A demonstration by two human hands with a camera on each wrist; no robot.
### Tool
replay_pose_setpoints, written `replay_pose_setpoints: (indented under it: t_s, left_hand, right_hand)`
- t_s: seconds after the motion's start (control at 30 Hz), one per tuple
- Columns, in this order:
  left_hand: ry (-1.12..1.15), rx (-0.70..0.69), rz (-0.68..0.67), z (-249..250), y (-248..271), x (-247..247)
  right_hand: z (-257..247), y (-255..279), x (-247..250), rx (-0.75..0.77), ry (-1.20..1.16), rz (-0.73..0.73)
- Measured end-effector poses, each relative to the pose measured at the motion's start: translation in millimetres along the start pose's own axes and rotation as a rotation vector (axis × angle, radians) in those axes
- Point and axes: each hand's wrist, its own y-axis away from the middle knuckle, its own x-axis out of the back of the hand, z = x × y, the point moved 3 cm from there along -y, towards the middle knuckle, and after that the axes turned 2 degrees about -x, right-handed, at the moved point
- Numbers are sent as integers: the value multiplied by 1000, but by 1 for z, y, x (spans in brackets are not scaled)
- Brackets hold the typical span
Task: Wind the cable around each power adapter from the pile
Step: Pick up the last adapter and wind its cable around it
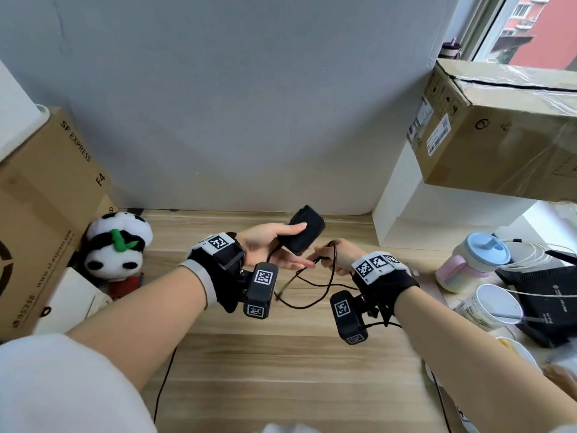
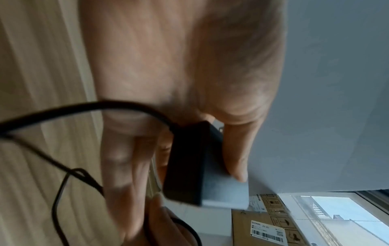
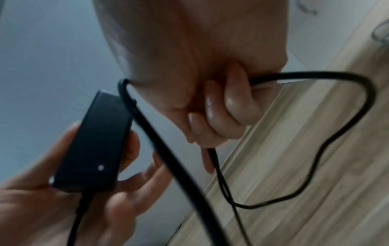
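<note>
Winding barely begun: left hand (image 1: pixel 265 245) grips the adapter (image 1: pixel 301 229) above the surface (image 1: pixel 281 370), thumb on top; right hand (image 1: pixel 338 256) fingers (image 3: pixel 231 103) curl round the cable (image 1: pixel 312 289), which hangs in loose loops, no turns visible yet; pile not in view

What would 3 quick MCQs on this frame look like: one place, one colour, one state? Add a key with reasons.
1. Where is the panda plush?
A. on the desk, at the left, beside a cardboard box
B. on the pink cup
C. in the right hand

2. What colour is the power adapter?
A. white
B. black
C. red

3. What is the cable's state?
A. wound tight around the adapter
B. hanging in loose loops
C. cut in two

Key:
1 A, the panda plush sits by the cardboard box.
2 B, the left hand holds the black power adapter.
3 B, the cable sags below the right hand.
</note>
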Motion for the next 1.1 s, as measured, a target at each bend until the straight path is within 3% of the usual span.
replay_pose_setpoints:
  t_s: [0.13, 0.23, 0.37, 0.43, 0.5, 0.6, 0.67, 0.8, 0.93, 1.0, 1.1]
  left_hand:
    - [-36, 54, -139, -6, 6, -12]
    - [-77, 61, -154, -10, 3, -17]
    - [-47, 71, -278, -20, -7, -14]
    - [-38, 28, -293, -20, -9, -12]
    - [3, -51, -164, -14, -8, -9]
    - [161, -221, 142, 1, -9, 15]
    - [228, -315, 317, 8, -10, 35]
    - [257, -402, 650, 3, -17, 75]
    - [313, -355, 906, -14, -21, 107]
    - [329, -357, 1006, -17, -17, 117]
    - [284, -305, 934, -20, -15, 118]
  right_hand:
    - [-3, 5, -3, 13, 106, 49]
    - [-3, 5, -5, 84, -172, 56]
    - [-3, 6, -10, 80, -267, 50]
    - [-2, 2, -11, 14, -110, 52]
    - [3, -5, -6, -81, 80, 106]
    - [19, -15, 6, -184, 223, 118]
    - [25, -11, 15, -164, 210, 150]
    - [34, -18, 43, 15, -19, 478]
    - [50, -27, 64, 17, -538, 793]
    - [53, -25, 69, -5, -778, 825]
    - [51, -26, 68, -23, -844, 746]
